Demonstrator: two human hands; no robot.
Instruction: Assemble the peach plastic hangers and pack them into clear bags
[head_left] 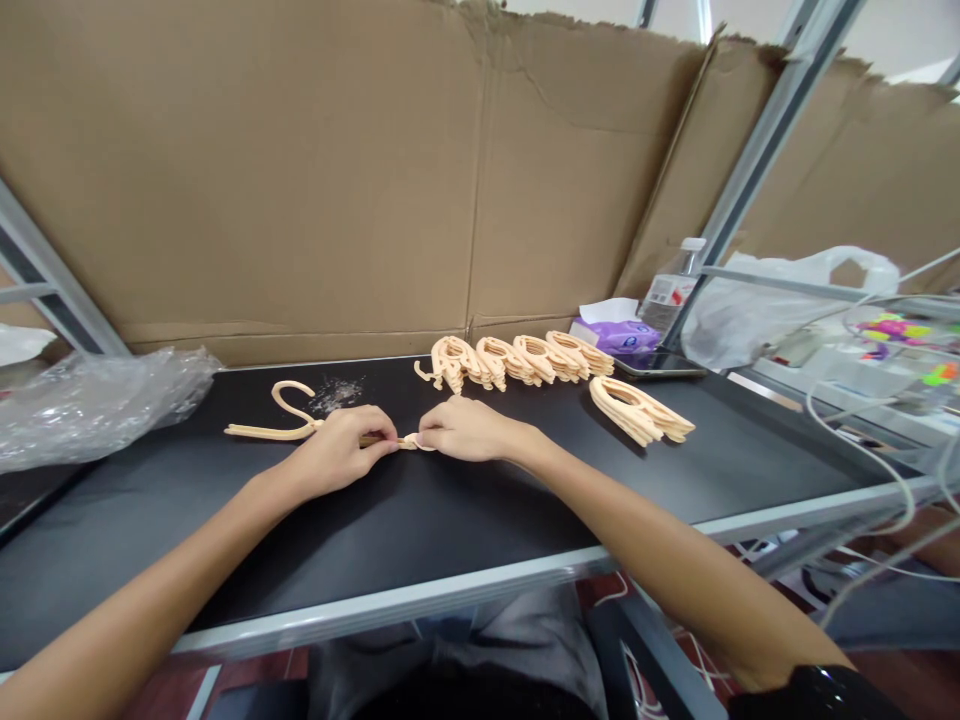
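A beige plastic hanger [274, 433] with a curved hook lies low over the black table, its hook and one arm sticking out to the left of my left hand [345, 448]. The fingers of my left hand are closed round its other arm. Just to the right, my right hand [466, 430] pinches the far end of that same piece, where a small curved part shows between the two hands. My fingers hide the exact joint. Behind my right hand stands a row of folded beige hangers [525, 360], and another folded stack [637, 410] lies farther right.
The black table [480, 530] has a metal front edge. Small pale shavings [337, 393] lie behind my left hand. Clear plastic wrap [105, 400] is at the left. A purple tissue pack [619, 335], a phone [660, 364] and a bottle [671, 290] stand at the back right, near white cables.
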